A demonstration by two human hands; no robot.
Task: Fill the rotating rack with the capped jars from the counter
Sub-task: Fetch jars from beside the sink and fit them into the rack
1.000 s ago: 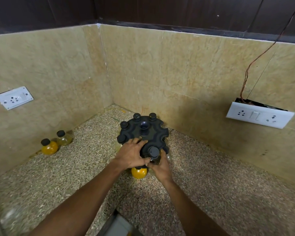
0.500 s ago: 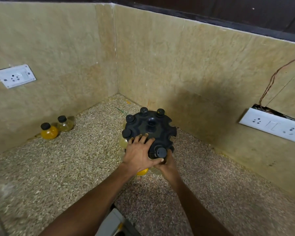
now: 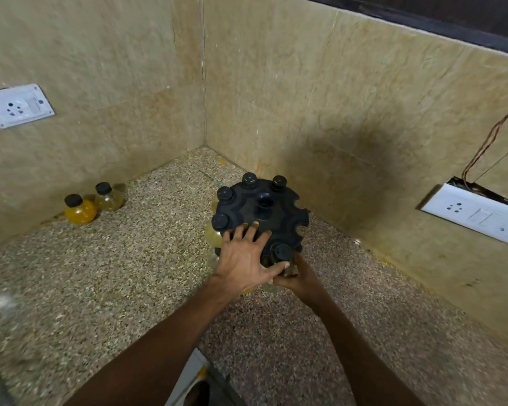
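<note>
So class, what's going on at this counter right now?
A person is loading a black rotating rack. The left hand presses flat on its top while the right hand grips a capped jar at the near slot. Four caps already sit in slots. Two jars wait by the left wall.

Speckled stone counter [image 3: 106,282] in a corner w/ tan tile walls [image 3: 335,98]. White plug socket [image 3: 16,106] on the left wall. White switch & socket plate [image 3: 475,215] on the right wall, w/ brown wires [image 3: 487,145] going up from it.
</note>
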